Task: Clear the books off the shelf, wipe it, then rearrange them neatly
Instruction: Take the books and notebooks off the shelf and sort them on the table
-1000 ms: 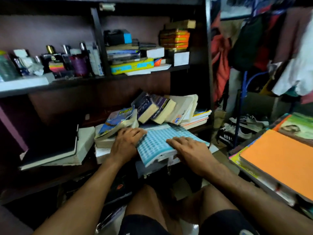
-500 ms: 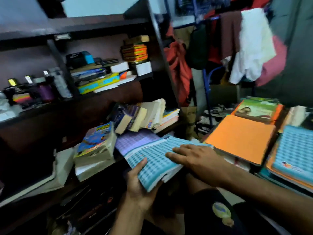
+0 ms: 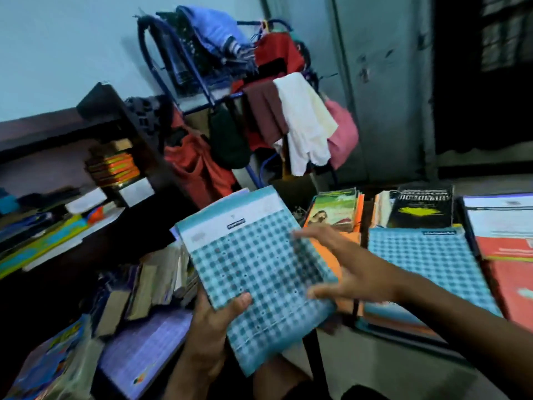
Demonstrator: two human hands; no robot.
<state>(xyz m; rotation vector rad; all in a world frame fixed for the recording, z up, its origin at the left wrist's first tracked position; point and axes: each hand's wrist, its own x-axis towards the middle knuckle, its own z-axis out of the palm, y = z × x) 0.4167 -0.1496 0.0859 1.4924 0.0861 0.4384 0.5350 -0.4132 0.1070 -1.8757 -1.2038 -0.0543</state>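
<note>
A: Item one?
B: Blue checked notebook (image 3: 253,272), being held up off the shelf (image 3: 121,226). The left hand (image 3: 210,336) is gripping its lower left corner, thumb lying on the cover.

A: The other hand?
B: The right hand (image 3: 354,272) is resting on its right edge, fingers (image 3: 311,235) spread wide and blurred.

A: Remaining stock?
B: Leaning books (image 3: 155,284) and a purple notebook (image 3: 144,347) are sitting on the shelf; sorted stacks (image 3: 427,255) are lying to the right.
</note>
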